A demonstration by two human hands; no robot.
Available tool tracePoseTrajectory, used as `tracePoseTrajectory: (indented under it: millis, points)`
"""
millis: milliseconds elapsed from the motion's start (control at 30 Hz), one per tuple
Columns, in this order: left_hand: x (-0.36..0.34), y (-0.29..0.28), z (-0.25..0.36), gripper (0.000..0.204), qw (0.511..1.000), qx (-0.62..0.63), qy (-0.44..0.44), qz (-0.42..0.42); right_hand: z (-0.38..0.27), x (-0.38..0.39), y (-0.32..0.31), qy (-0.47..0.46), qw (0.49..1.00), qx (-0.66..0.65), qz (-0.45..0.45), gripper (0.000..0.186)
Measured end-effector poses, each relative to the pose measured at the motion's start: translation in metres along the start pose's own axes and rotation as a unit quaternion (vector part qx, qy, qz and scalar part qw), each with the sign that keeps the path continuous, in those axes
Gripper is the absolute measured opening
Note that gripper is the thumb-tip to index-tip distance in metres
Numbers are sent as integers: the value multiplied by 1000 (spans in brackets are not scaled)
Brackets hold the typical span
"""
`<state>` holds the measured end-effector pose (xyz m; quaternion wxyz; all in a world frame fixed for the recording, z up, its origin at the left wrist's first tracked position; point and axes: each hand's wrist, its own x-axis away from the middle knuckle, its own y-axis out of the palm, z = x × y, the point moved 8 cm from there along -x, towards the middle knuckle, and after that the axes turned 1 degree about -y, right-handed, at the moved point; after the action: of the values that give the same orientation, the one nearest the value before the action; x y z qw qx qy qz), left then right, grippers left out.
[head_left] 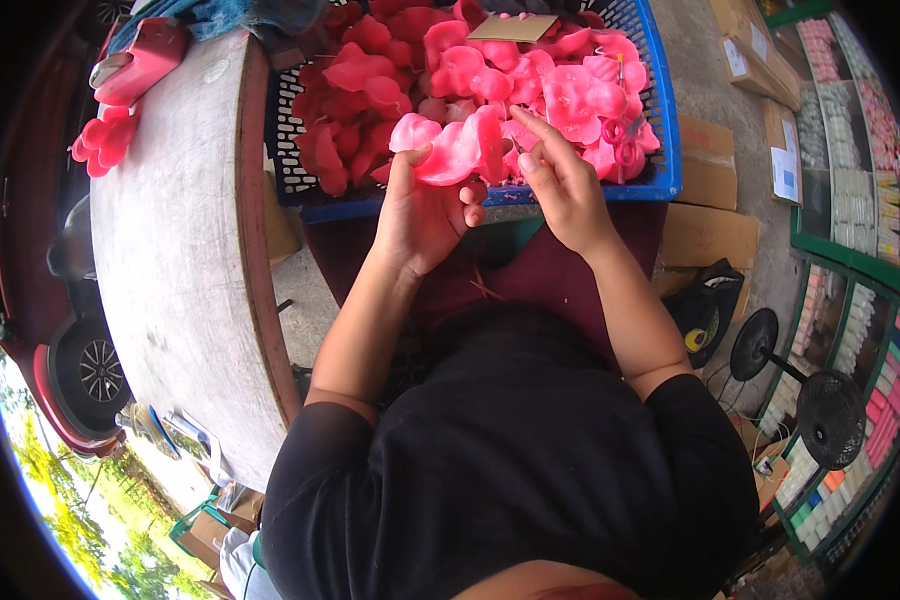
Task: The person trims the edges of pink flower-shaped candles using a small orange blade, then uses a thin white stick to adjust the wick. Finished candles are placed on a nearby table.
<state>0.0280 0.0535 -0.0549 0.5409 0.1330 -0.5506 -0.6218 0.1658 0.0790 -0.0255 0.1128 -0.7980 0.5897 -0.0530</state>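
Pinching is seen at frame centre-top: a pink moulded heart-shaped piece (452,150) is gripped by the left hand (422,212), while its edge is pinched by the right hand (562,180). A blue plastic basket (663,120) of pink pieces is set behind. A round grey stone table (175,260) is placed left; stocked green shelves (850,200) are seen right.

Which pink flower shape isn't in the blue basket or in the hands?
The pink flower shape lying alone on the round table, at its far left edge. The others fill the blue basket or sit in the hands.
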Motion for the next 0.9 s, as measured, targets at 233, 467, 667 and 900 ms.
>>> tracePoseTrajectory:
  millis: [233,467,667,900]
  points:
    - [6,6,3,49,989,-132,36,59,-21,8,14,-155,985,74,-13,64]
    - [10,9,-8,49,994,-100,-15,47,-28,8,15,-203,972,116,-6,67]
    - [13,1,-12,42,993,-79,-54,66,-37,9,9,-237,948,208,32,63]
    - [13,-3,-16,36,993,-55,-94,53,-41,9,7,-267,909,319,30,60]
